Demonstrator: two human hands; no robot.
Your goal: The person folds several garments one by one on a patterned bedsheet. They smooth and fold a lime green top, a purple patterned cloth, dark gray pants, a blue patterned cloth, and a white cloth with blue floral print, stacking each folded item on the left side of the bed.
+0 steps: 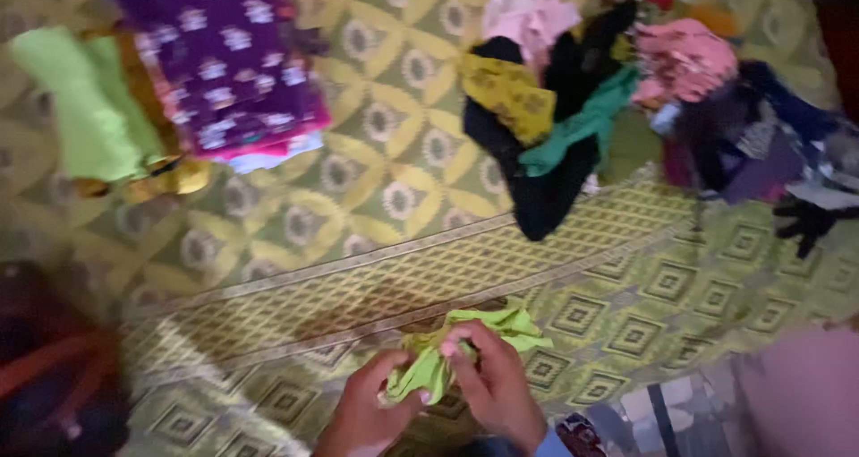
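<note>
Step in hand: judging from the grip, a small lime-green cloth (447, 354) is being gathered or straightened between both hands, low in the head view.
Left hand (371, 408): fingers curled shut on the lower, bunched end of the cloth, thumb side up.
Right hand (490, 376): fingertips pinching the cloth's upper edge, just beside the left hand; the two nearly touch.
Cloth: crumpled, its loose end spilling beyond the right hand onto the patterned yellow-green bedspread (376, 179).
Ahead and left of the hands: a folded purple printed fabric (228, 59) stacked flat, with a folded light-green piece (85, 103) just beside it over something mustard-coloured.
Ahead and right of the hands: a loose heap of unsorted clothes (617, 90), black, teal, pink and ochre, well apart from the hands.
Next move, as a judgement: the cloth wants spreading flat, so the hands need to draw apart along one edge and find its corners before any fold can hold.
</note>
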